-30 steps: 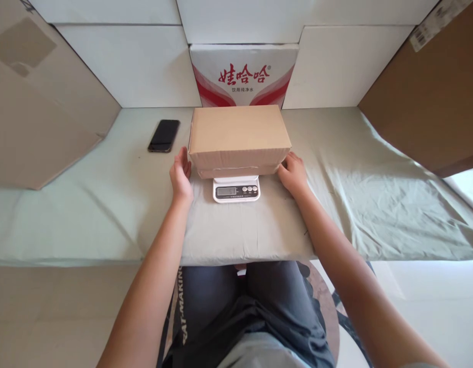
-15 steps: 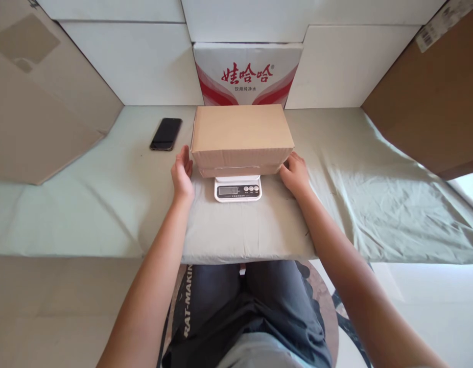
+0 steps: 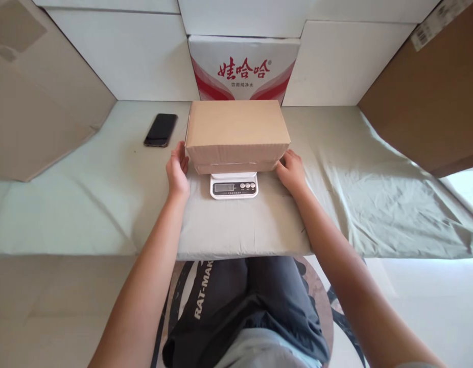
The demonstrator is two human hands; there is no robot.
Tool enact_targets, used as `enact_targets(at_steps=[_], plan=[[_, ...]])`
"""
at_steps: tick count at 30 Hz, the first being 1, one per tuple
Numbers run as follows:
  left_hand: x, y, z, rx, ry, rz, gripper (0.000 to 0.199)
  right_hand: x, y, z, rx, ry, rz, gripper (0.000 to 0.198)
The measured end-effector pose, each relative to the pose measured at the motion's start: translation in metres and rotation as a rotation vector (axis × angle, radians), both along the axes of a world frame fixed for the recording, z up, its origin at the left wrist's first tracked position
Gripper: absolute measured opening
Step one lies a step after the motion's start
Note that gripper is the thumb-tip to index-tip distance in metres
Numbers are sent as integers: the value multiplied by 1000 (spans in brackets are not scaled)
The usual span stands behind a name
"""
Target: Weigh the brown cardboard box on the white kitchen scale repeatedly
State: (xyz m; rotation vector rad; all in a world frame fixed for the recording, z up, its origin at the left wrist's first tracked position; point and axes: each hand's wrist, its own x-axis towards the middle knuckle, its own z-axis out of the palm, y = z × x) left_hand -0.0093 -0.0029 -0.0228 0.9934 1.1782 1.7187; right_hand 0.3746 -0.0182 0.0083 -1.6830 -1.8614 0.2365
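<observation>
From my head camera, a brown cardboard box (image 3: 236, 125) sits on a white scale (image 3: 234, 187), overhanging it on both sides. Left of the scale, my left hand (image 3: 178, 171) is loosely open, upright beside the box's end. Right of the scale, my right hand (image 3: 292, 171) is at the box's lower corner, fingertips hidden; I cannot tell whether it grips. A phone (image 3: 161, 130) lies beyond the scale, leftward.
</observation>
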Motion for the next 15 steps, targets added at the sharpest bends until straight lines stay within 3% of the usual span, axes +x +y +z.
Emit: enact_targets(at_steps=[4, 15], plan=[[-1, -2, 2, 11, 25, -32, 85, -7, -3, 7, -80, 82, -81, 36], [4, -6, 4, 78, 67, -48, 86, -7, -4, 6, -25, 216, -82, 39]])
